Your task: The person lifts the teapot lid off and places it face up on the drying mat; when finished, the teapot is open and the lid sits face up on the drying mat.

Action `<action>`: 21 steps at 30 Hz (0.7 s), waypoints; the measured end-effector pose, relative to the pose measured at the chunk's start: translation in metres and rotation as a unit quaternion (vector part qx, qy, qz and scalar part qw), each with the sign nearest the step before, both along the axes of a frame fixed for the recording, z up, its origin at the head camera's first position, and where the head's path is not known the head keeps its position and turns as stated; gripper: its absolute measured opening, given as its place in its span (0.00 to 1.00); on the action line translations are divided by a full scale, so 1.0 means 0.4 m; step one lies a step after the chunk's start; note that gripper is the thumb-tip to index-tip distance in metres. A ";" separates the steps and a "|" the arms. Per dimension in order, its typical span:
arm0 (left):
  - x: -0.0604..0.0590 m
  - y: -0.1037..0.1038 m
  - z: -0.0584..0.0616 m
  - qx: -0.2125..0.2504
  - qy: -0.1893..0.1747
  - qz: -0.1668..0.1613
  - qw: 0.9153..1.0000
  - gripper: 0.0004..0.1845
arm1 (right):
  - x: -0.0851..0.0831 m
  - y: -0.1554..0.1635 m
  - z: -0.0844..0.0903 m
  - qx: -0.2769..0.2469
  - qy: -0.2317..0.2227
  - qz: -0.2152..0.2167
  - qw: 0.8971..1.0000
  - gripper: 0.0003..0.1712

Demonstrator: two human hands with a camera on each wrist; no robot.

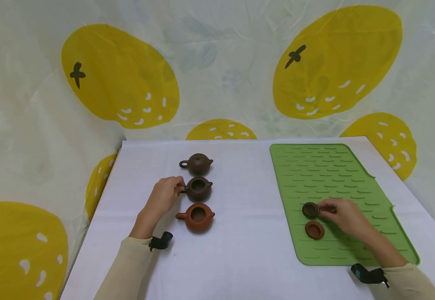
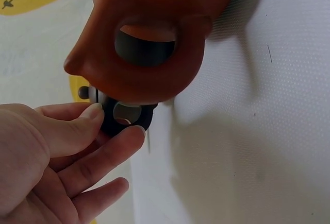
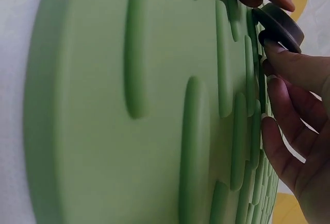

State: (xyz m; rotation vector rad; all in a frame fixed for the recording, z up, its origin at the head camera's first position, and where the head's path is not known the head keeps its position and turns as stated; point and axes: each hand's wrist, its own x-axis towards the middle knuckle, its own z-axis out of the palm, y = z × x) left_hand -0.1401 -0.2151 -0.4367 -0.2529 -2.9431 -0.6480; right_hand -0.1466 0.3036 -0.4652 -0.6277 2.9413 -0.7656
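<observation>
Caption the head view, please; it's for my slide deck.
Left hand pinches the open dark-brown clay teapot's handle; right hand sets its dark lid on the green ribbed mat.

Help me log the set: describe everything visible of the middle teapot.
The middle teapot is small, round and dark brown, like unglazed clay. Its lid is off, so the mouth gapes open. It stands upright on the white table, spout to the right, between a lidded dark pot and an open orange one. The left hand pinches its loop handle.
</observation>
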 end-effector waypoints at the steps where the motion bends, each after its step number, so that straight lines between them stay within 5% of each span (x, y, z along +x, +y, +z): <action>1: 0.000 0.000 0.000 -0.002 -0.001 0.000 1.000 0.05 | 0.000 0.001 -0.002 0.001 0.005 0.000 1.000 0.10; 21: 0.002 0.002 0.001 -0.017 0.014 0.000 1.000 0.05 | 0.001 0.018 0.008 0.013 0.029 -0.004 0.999 0.15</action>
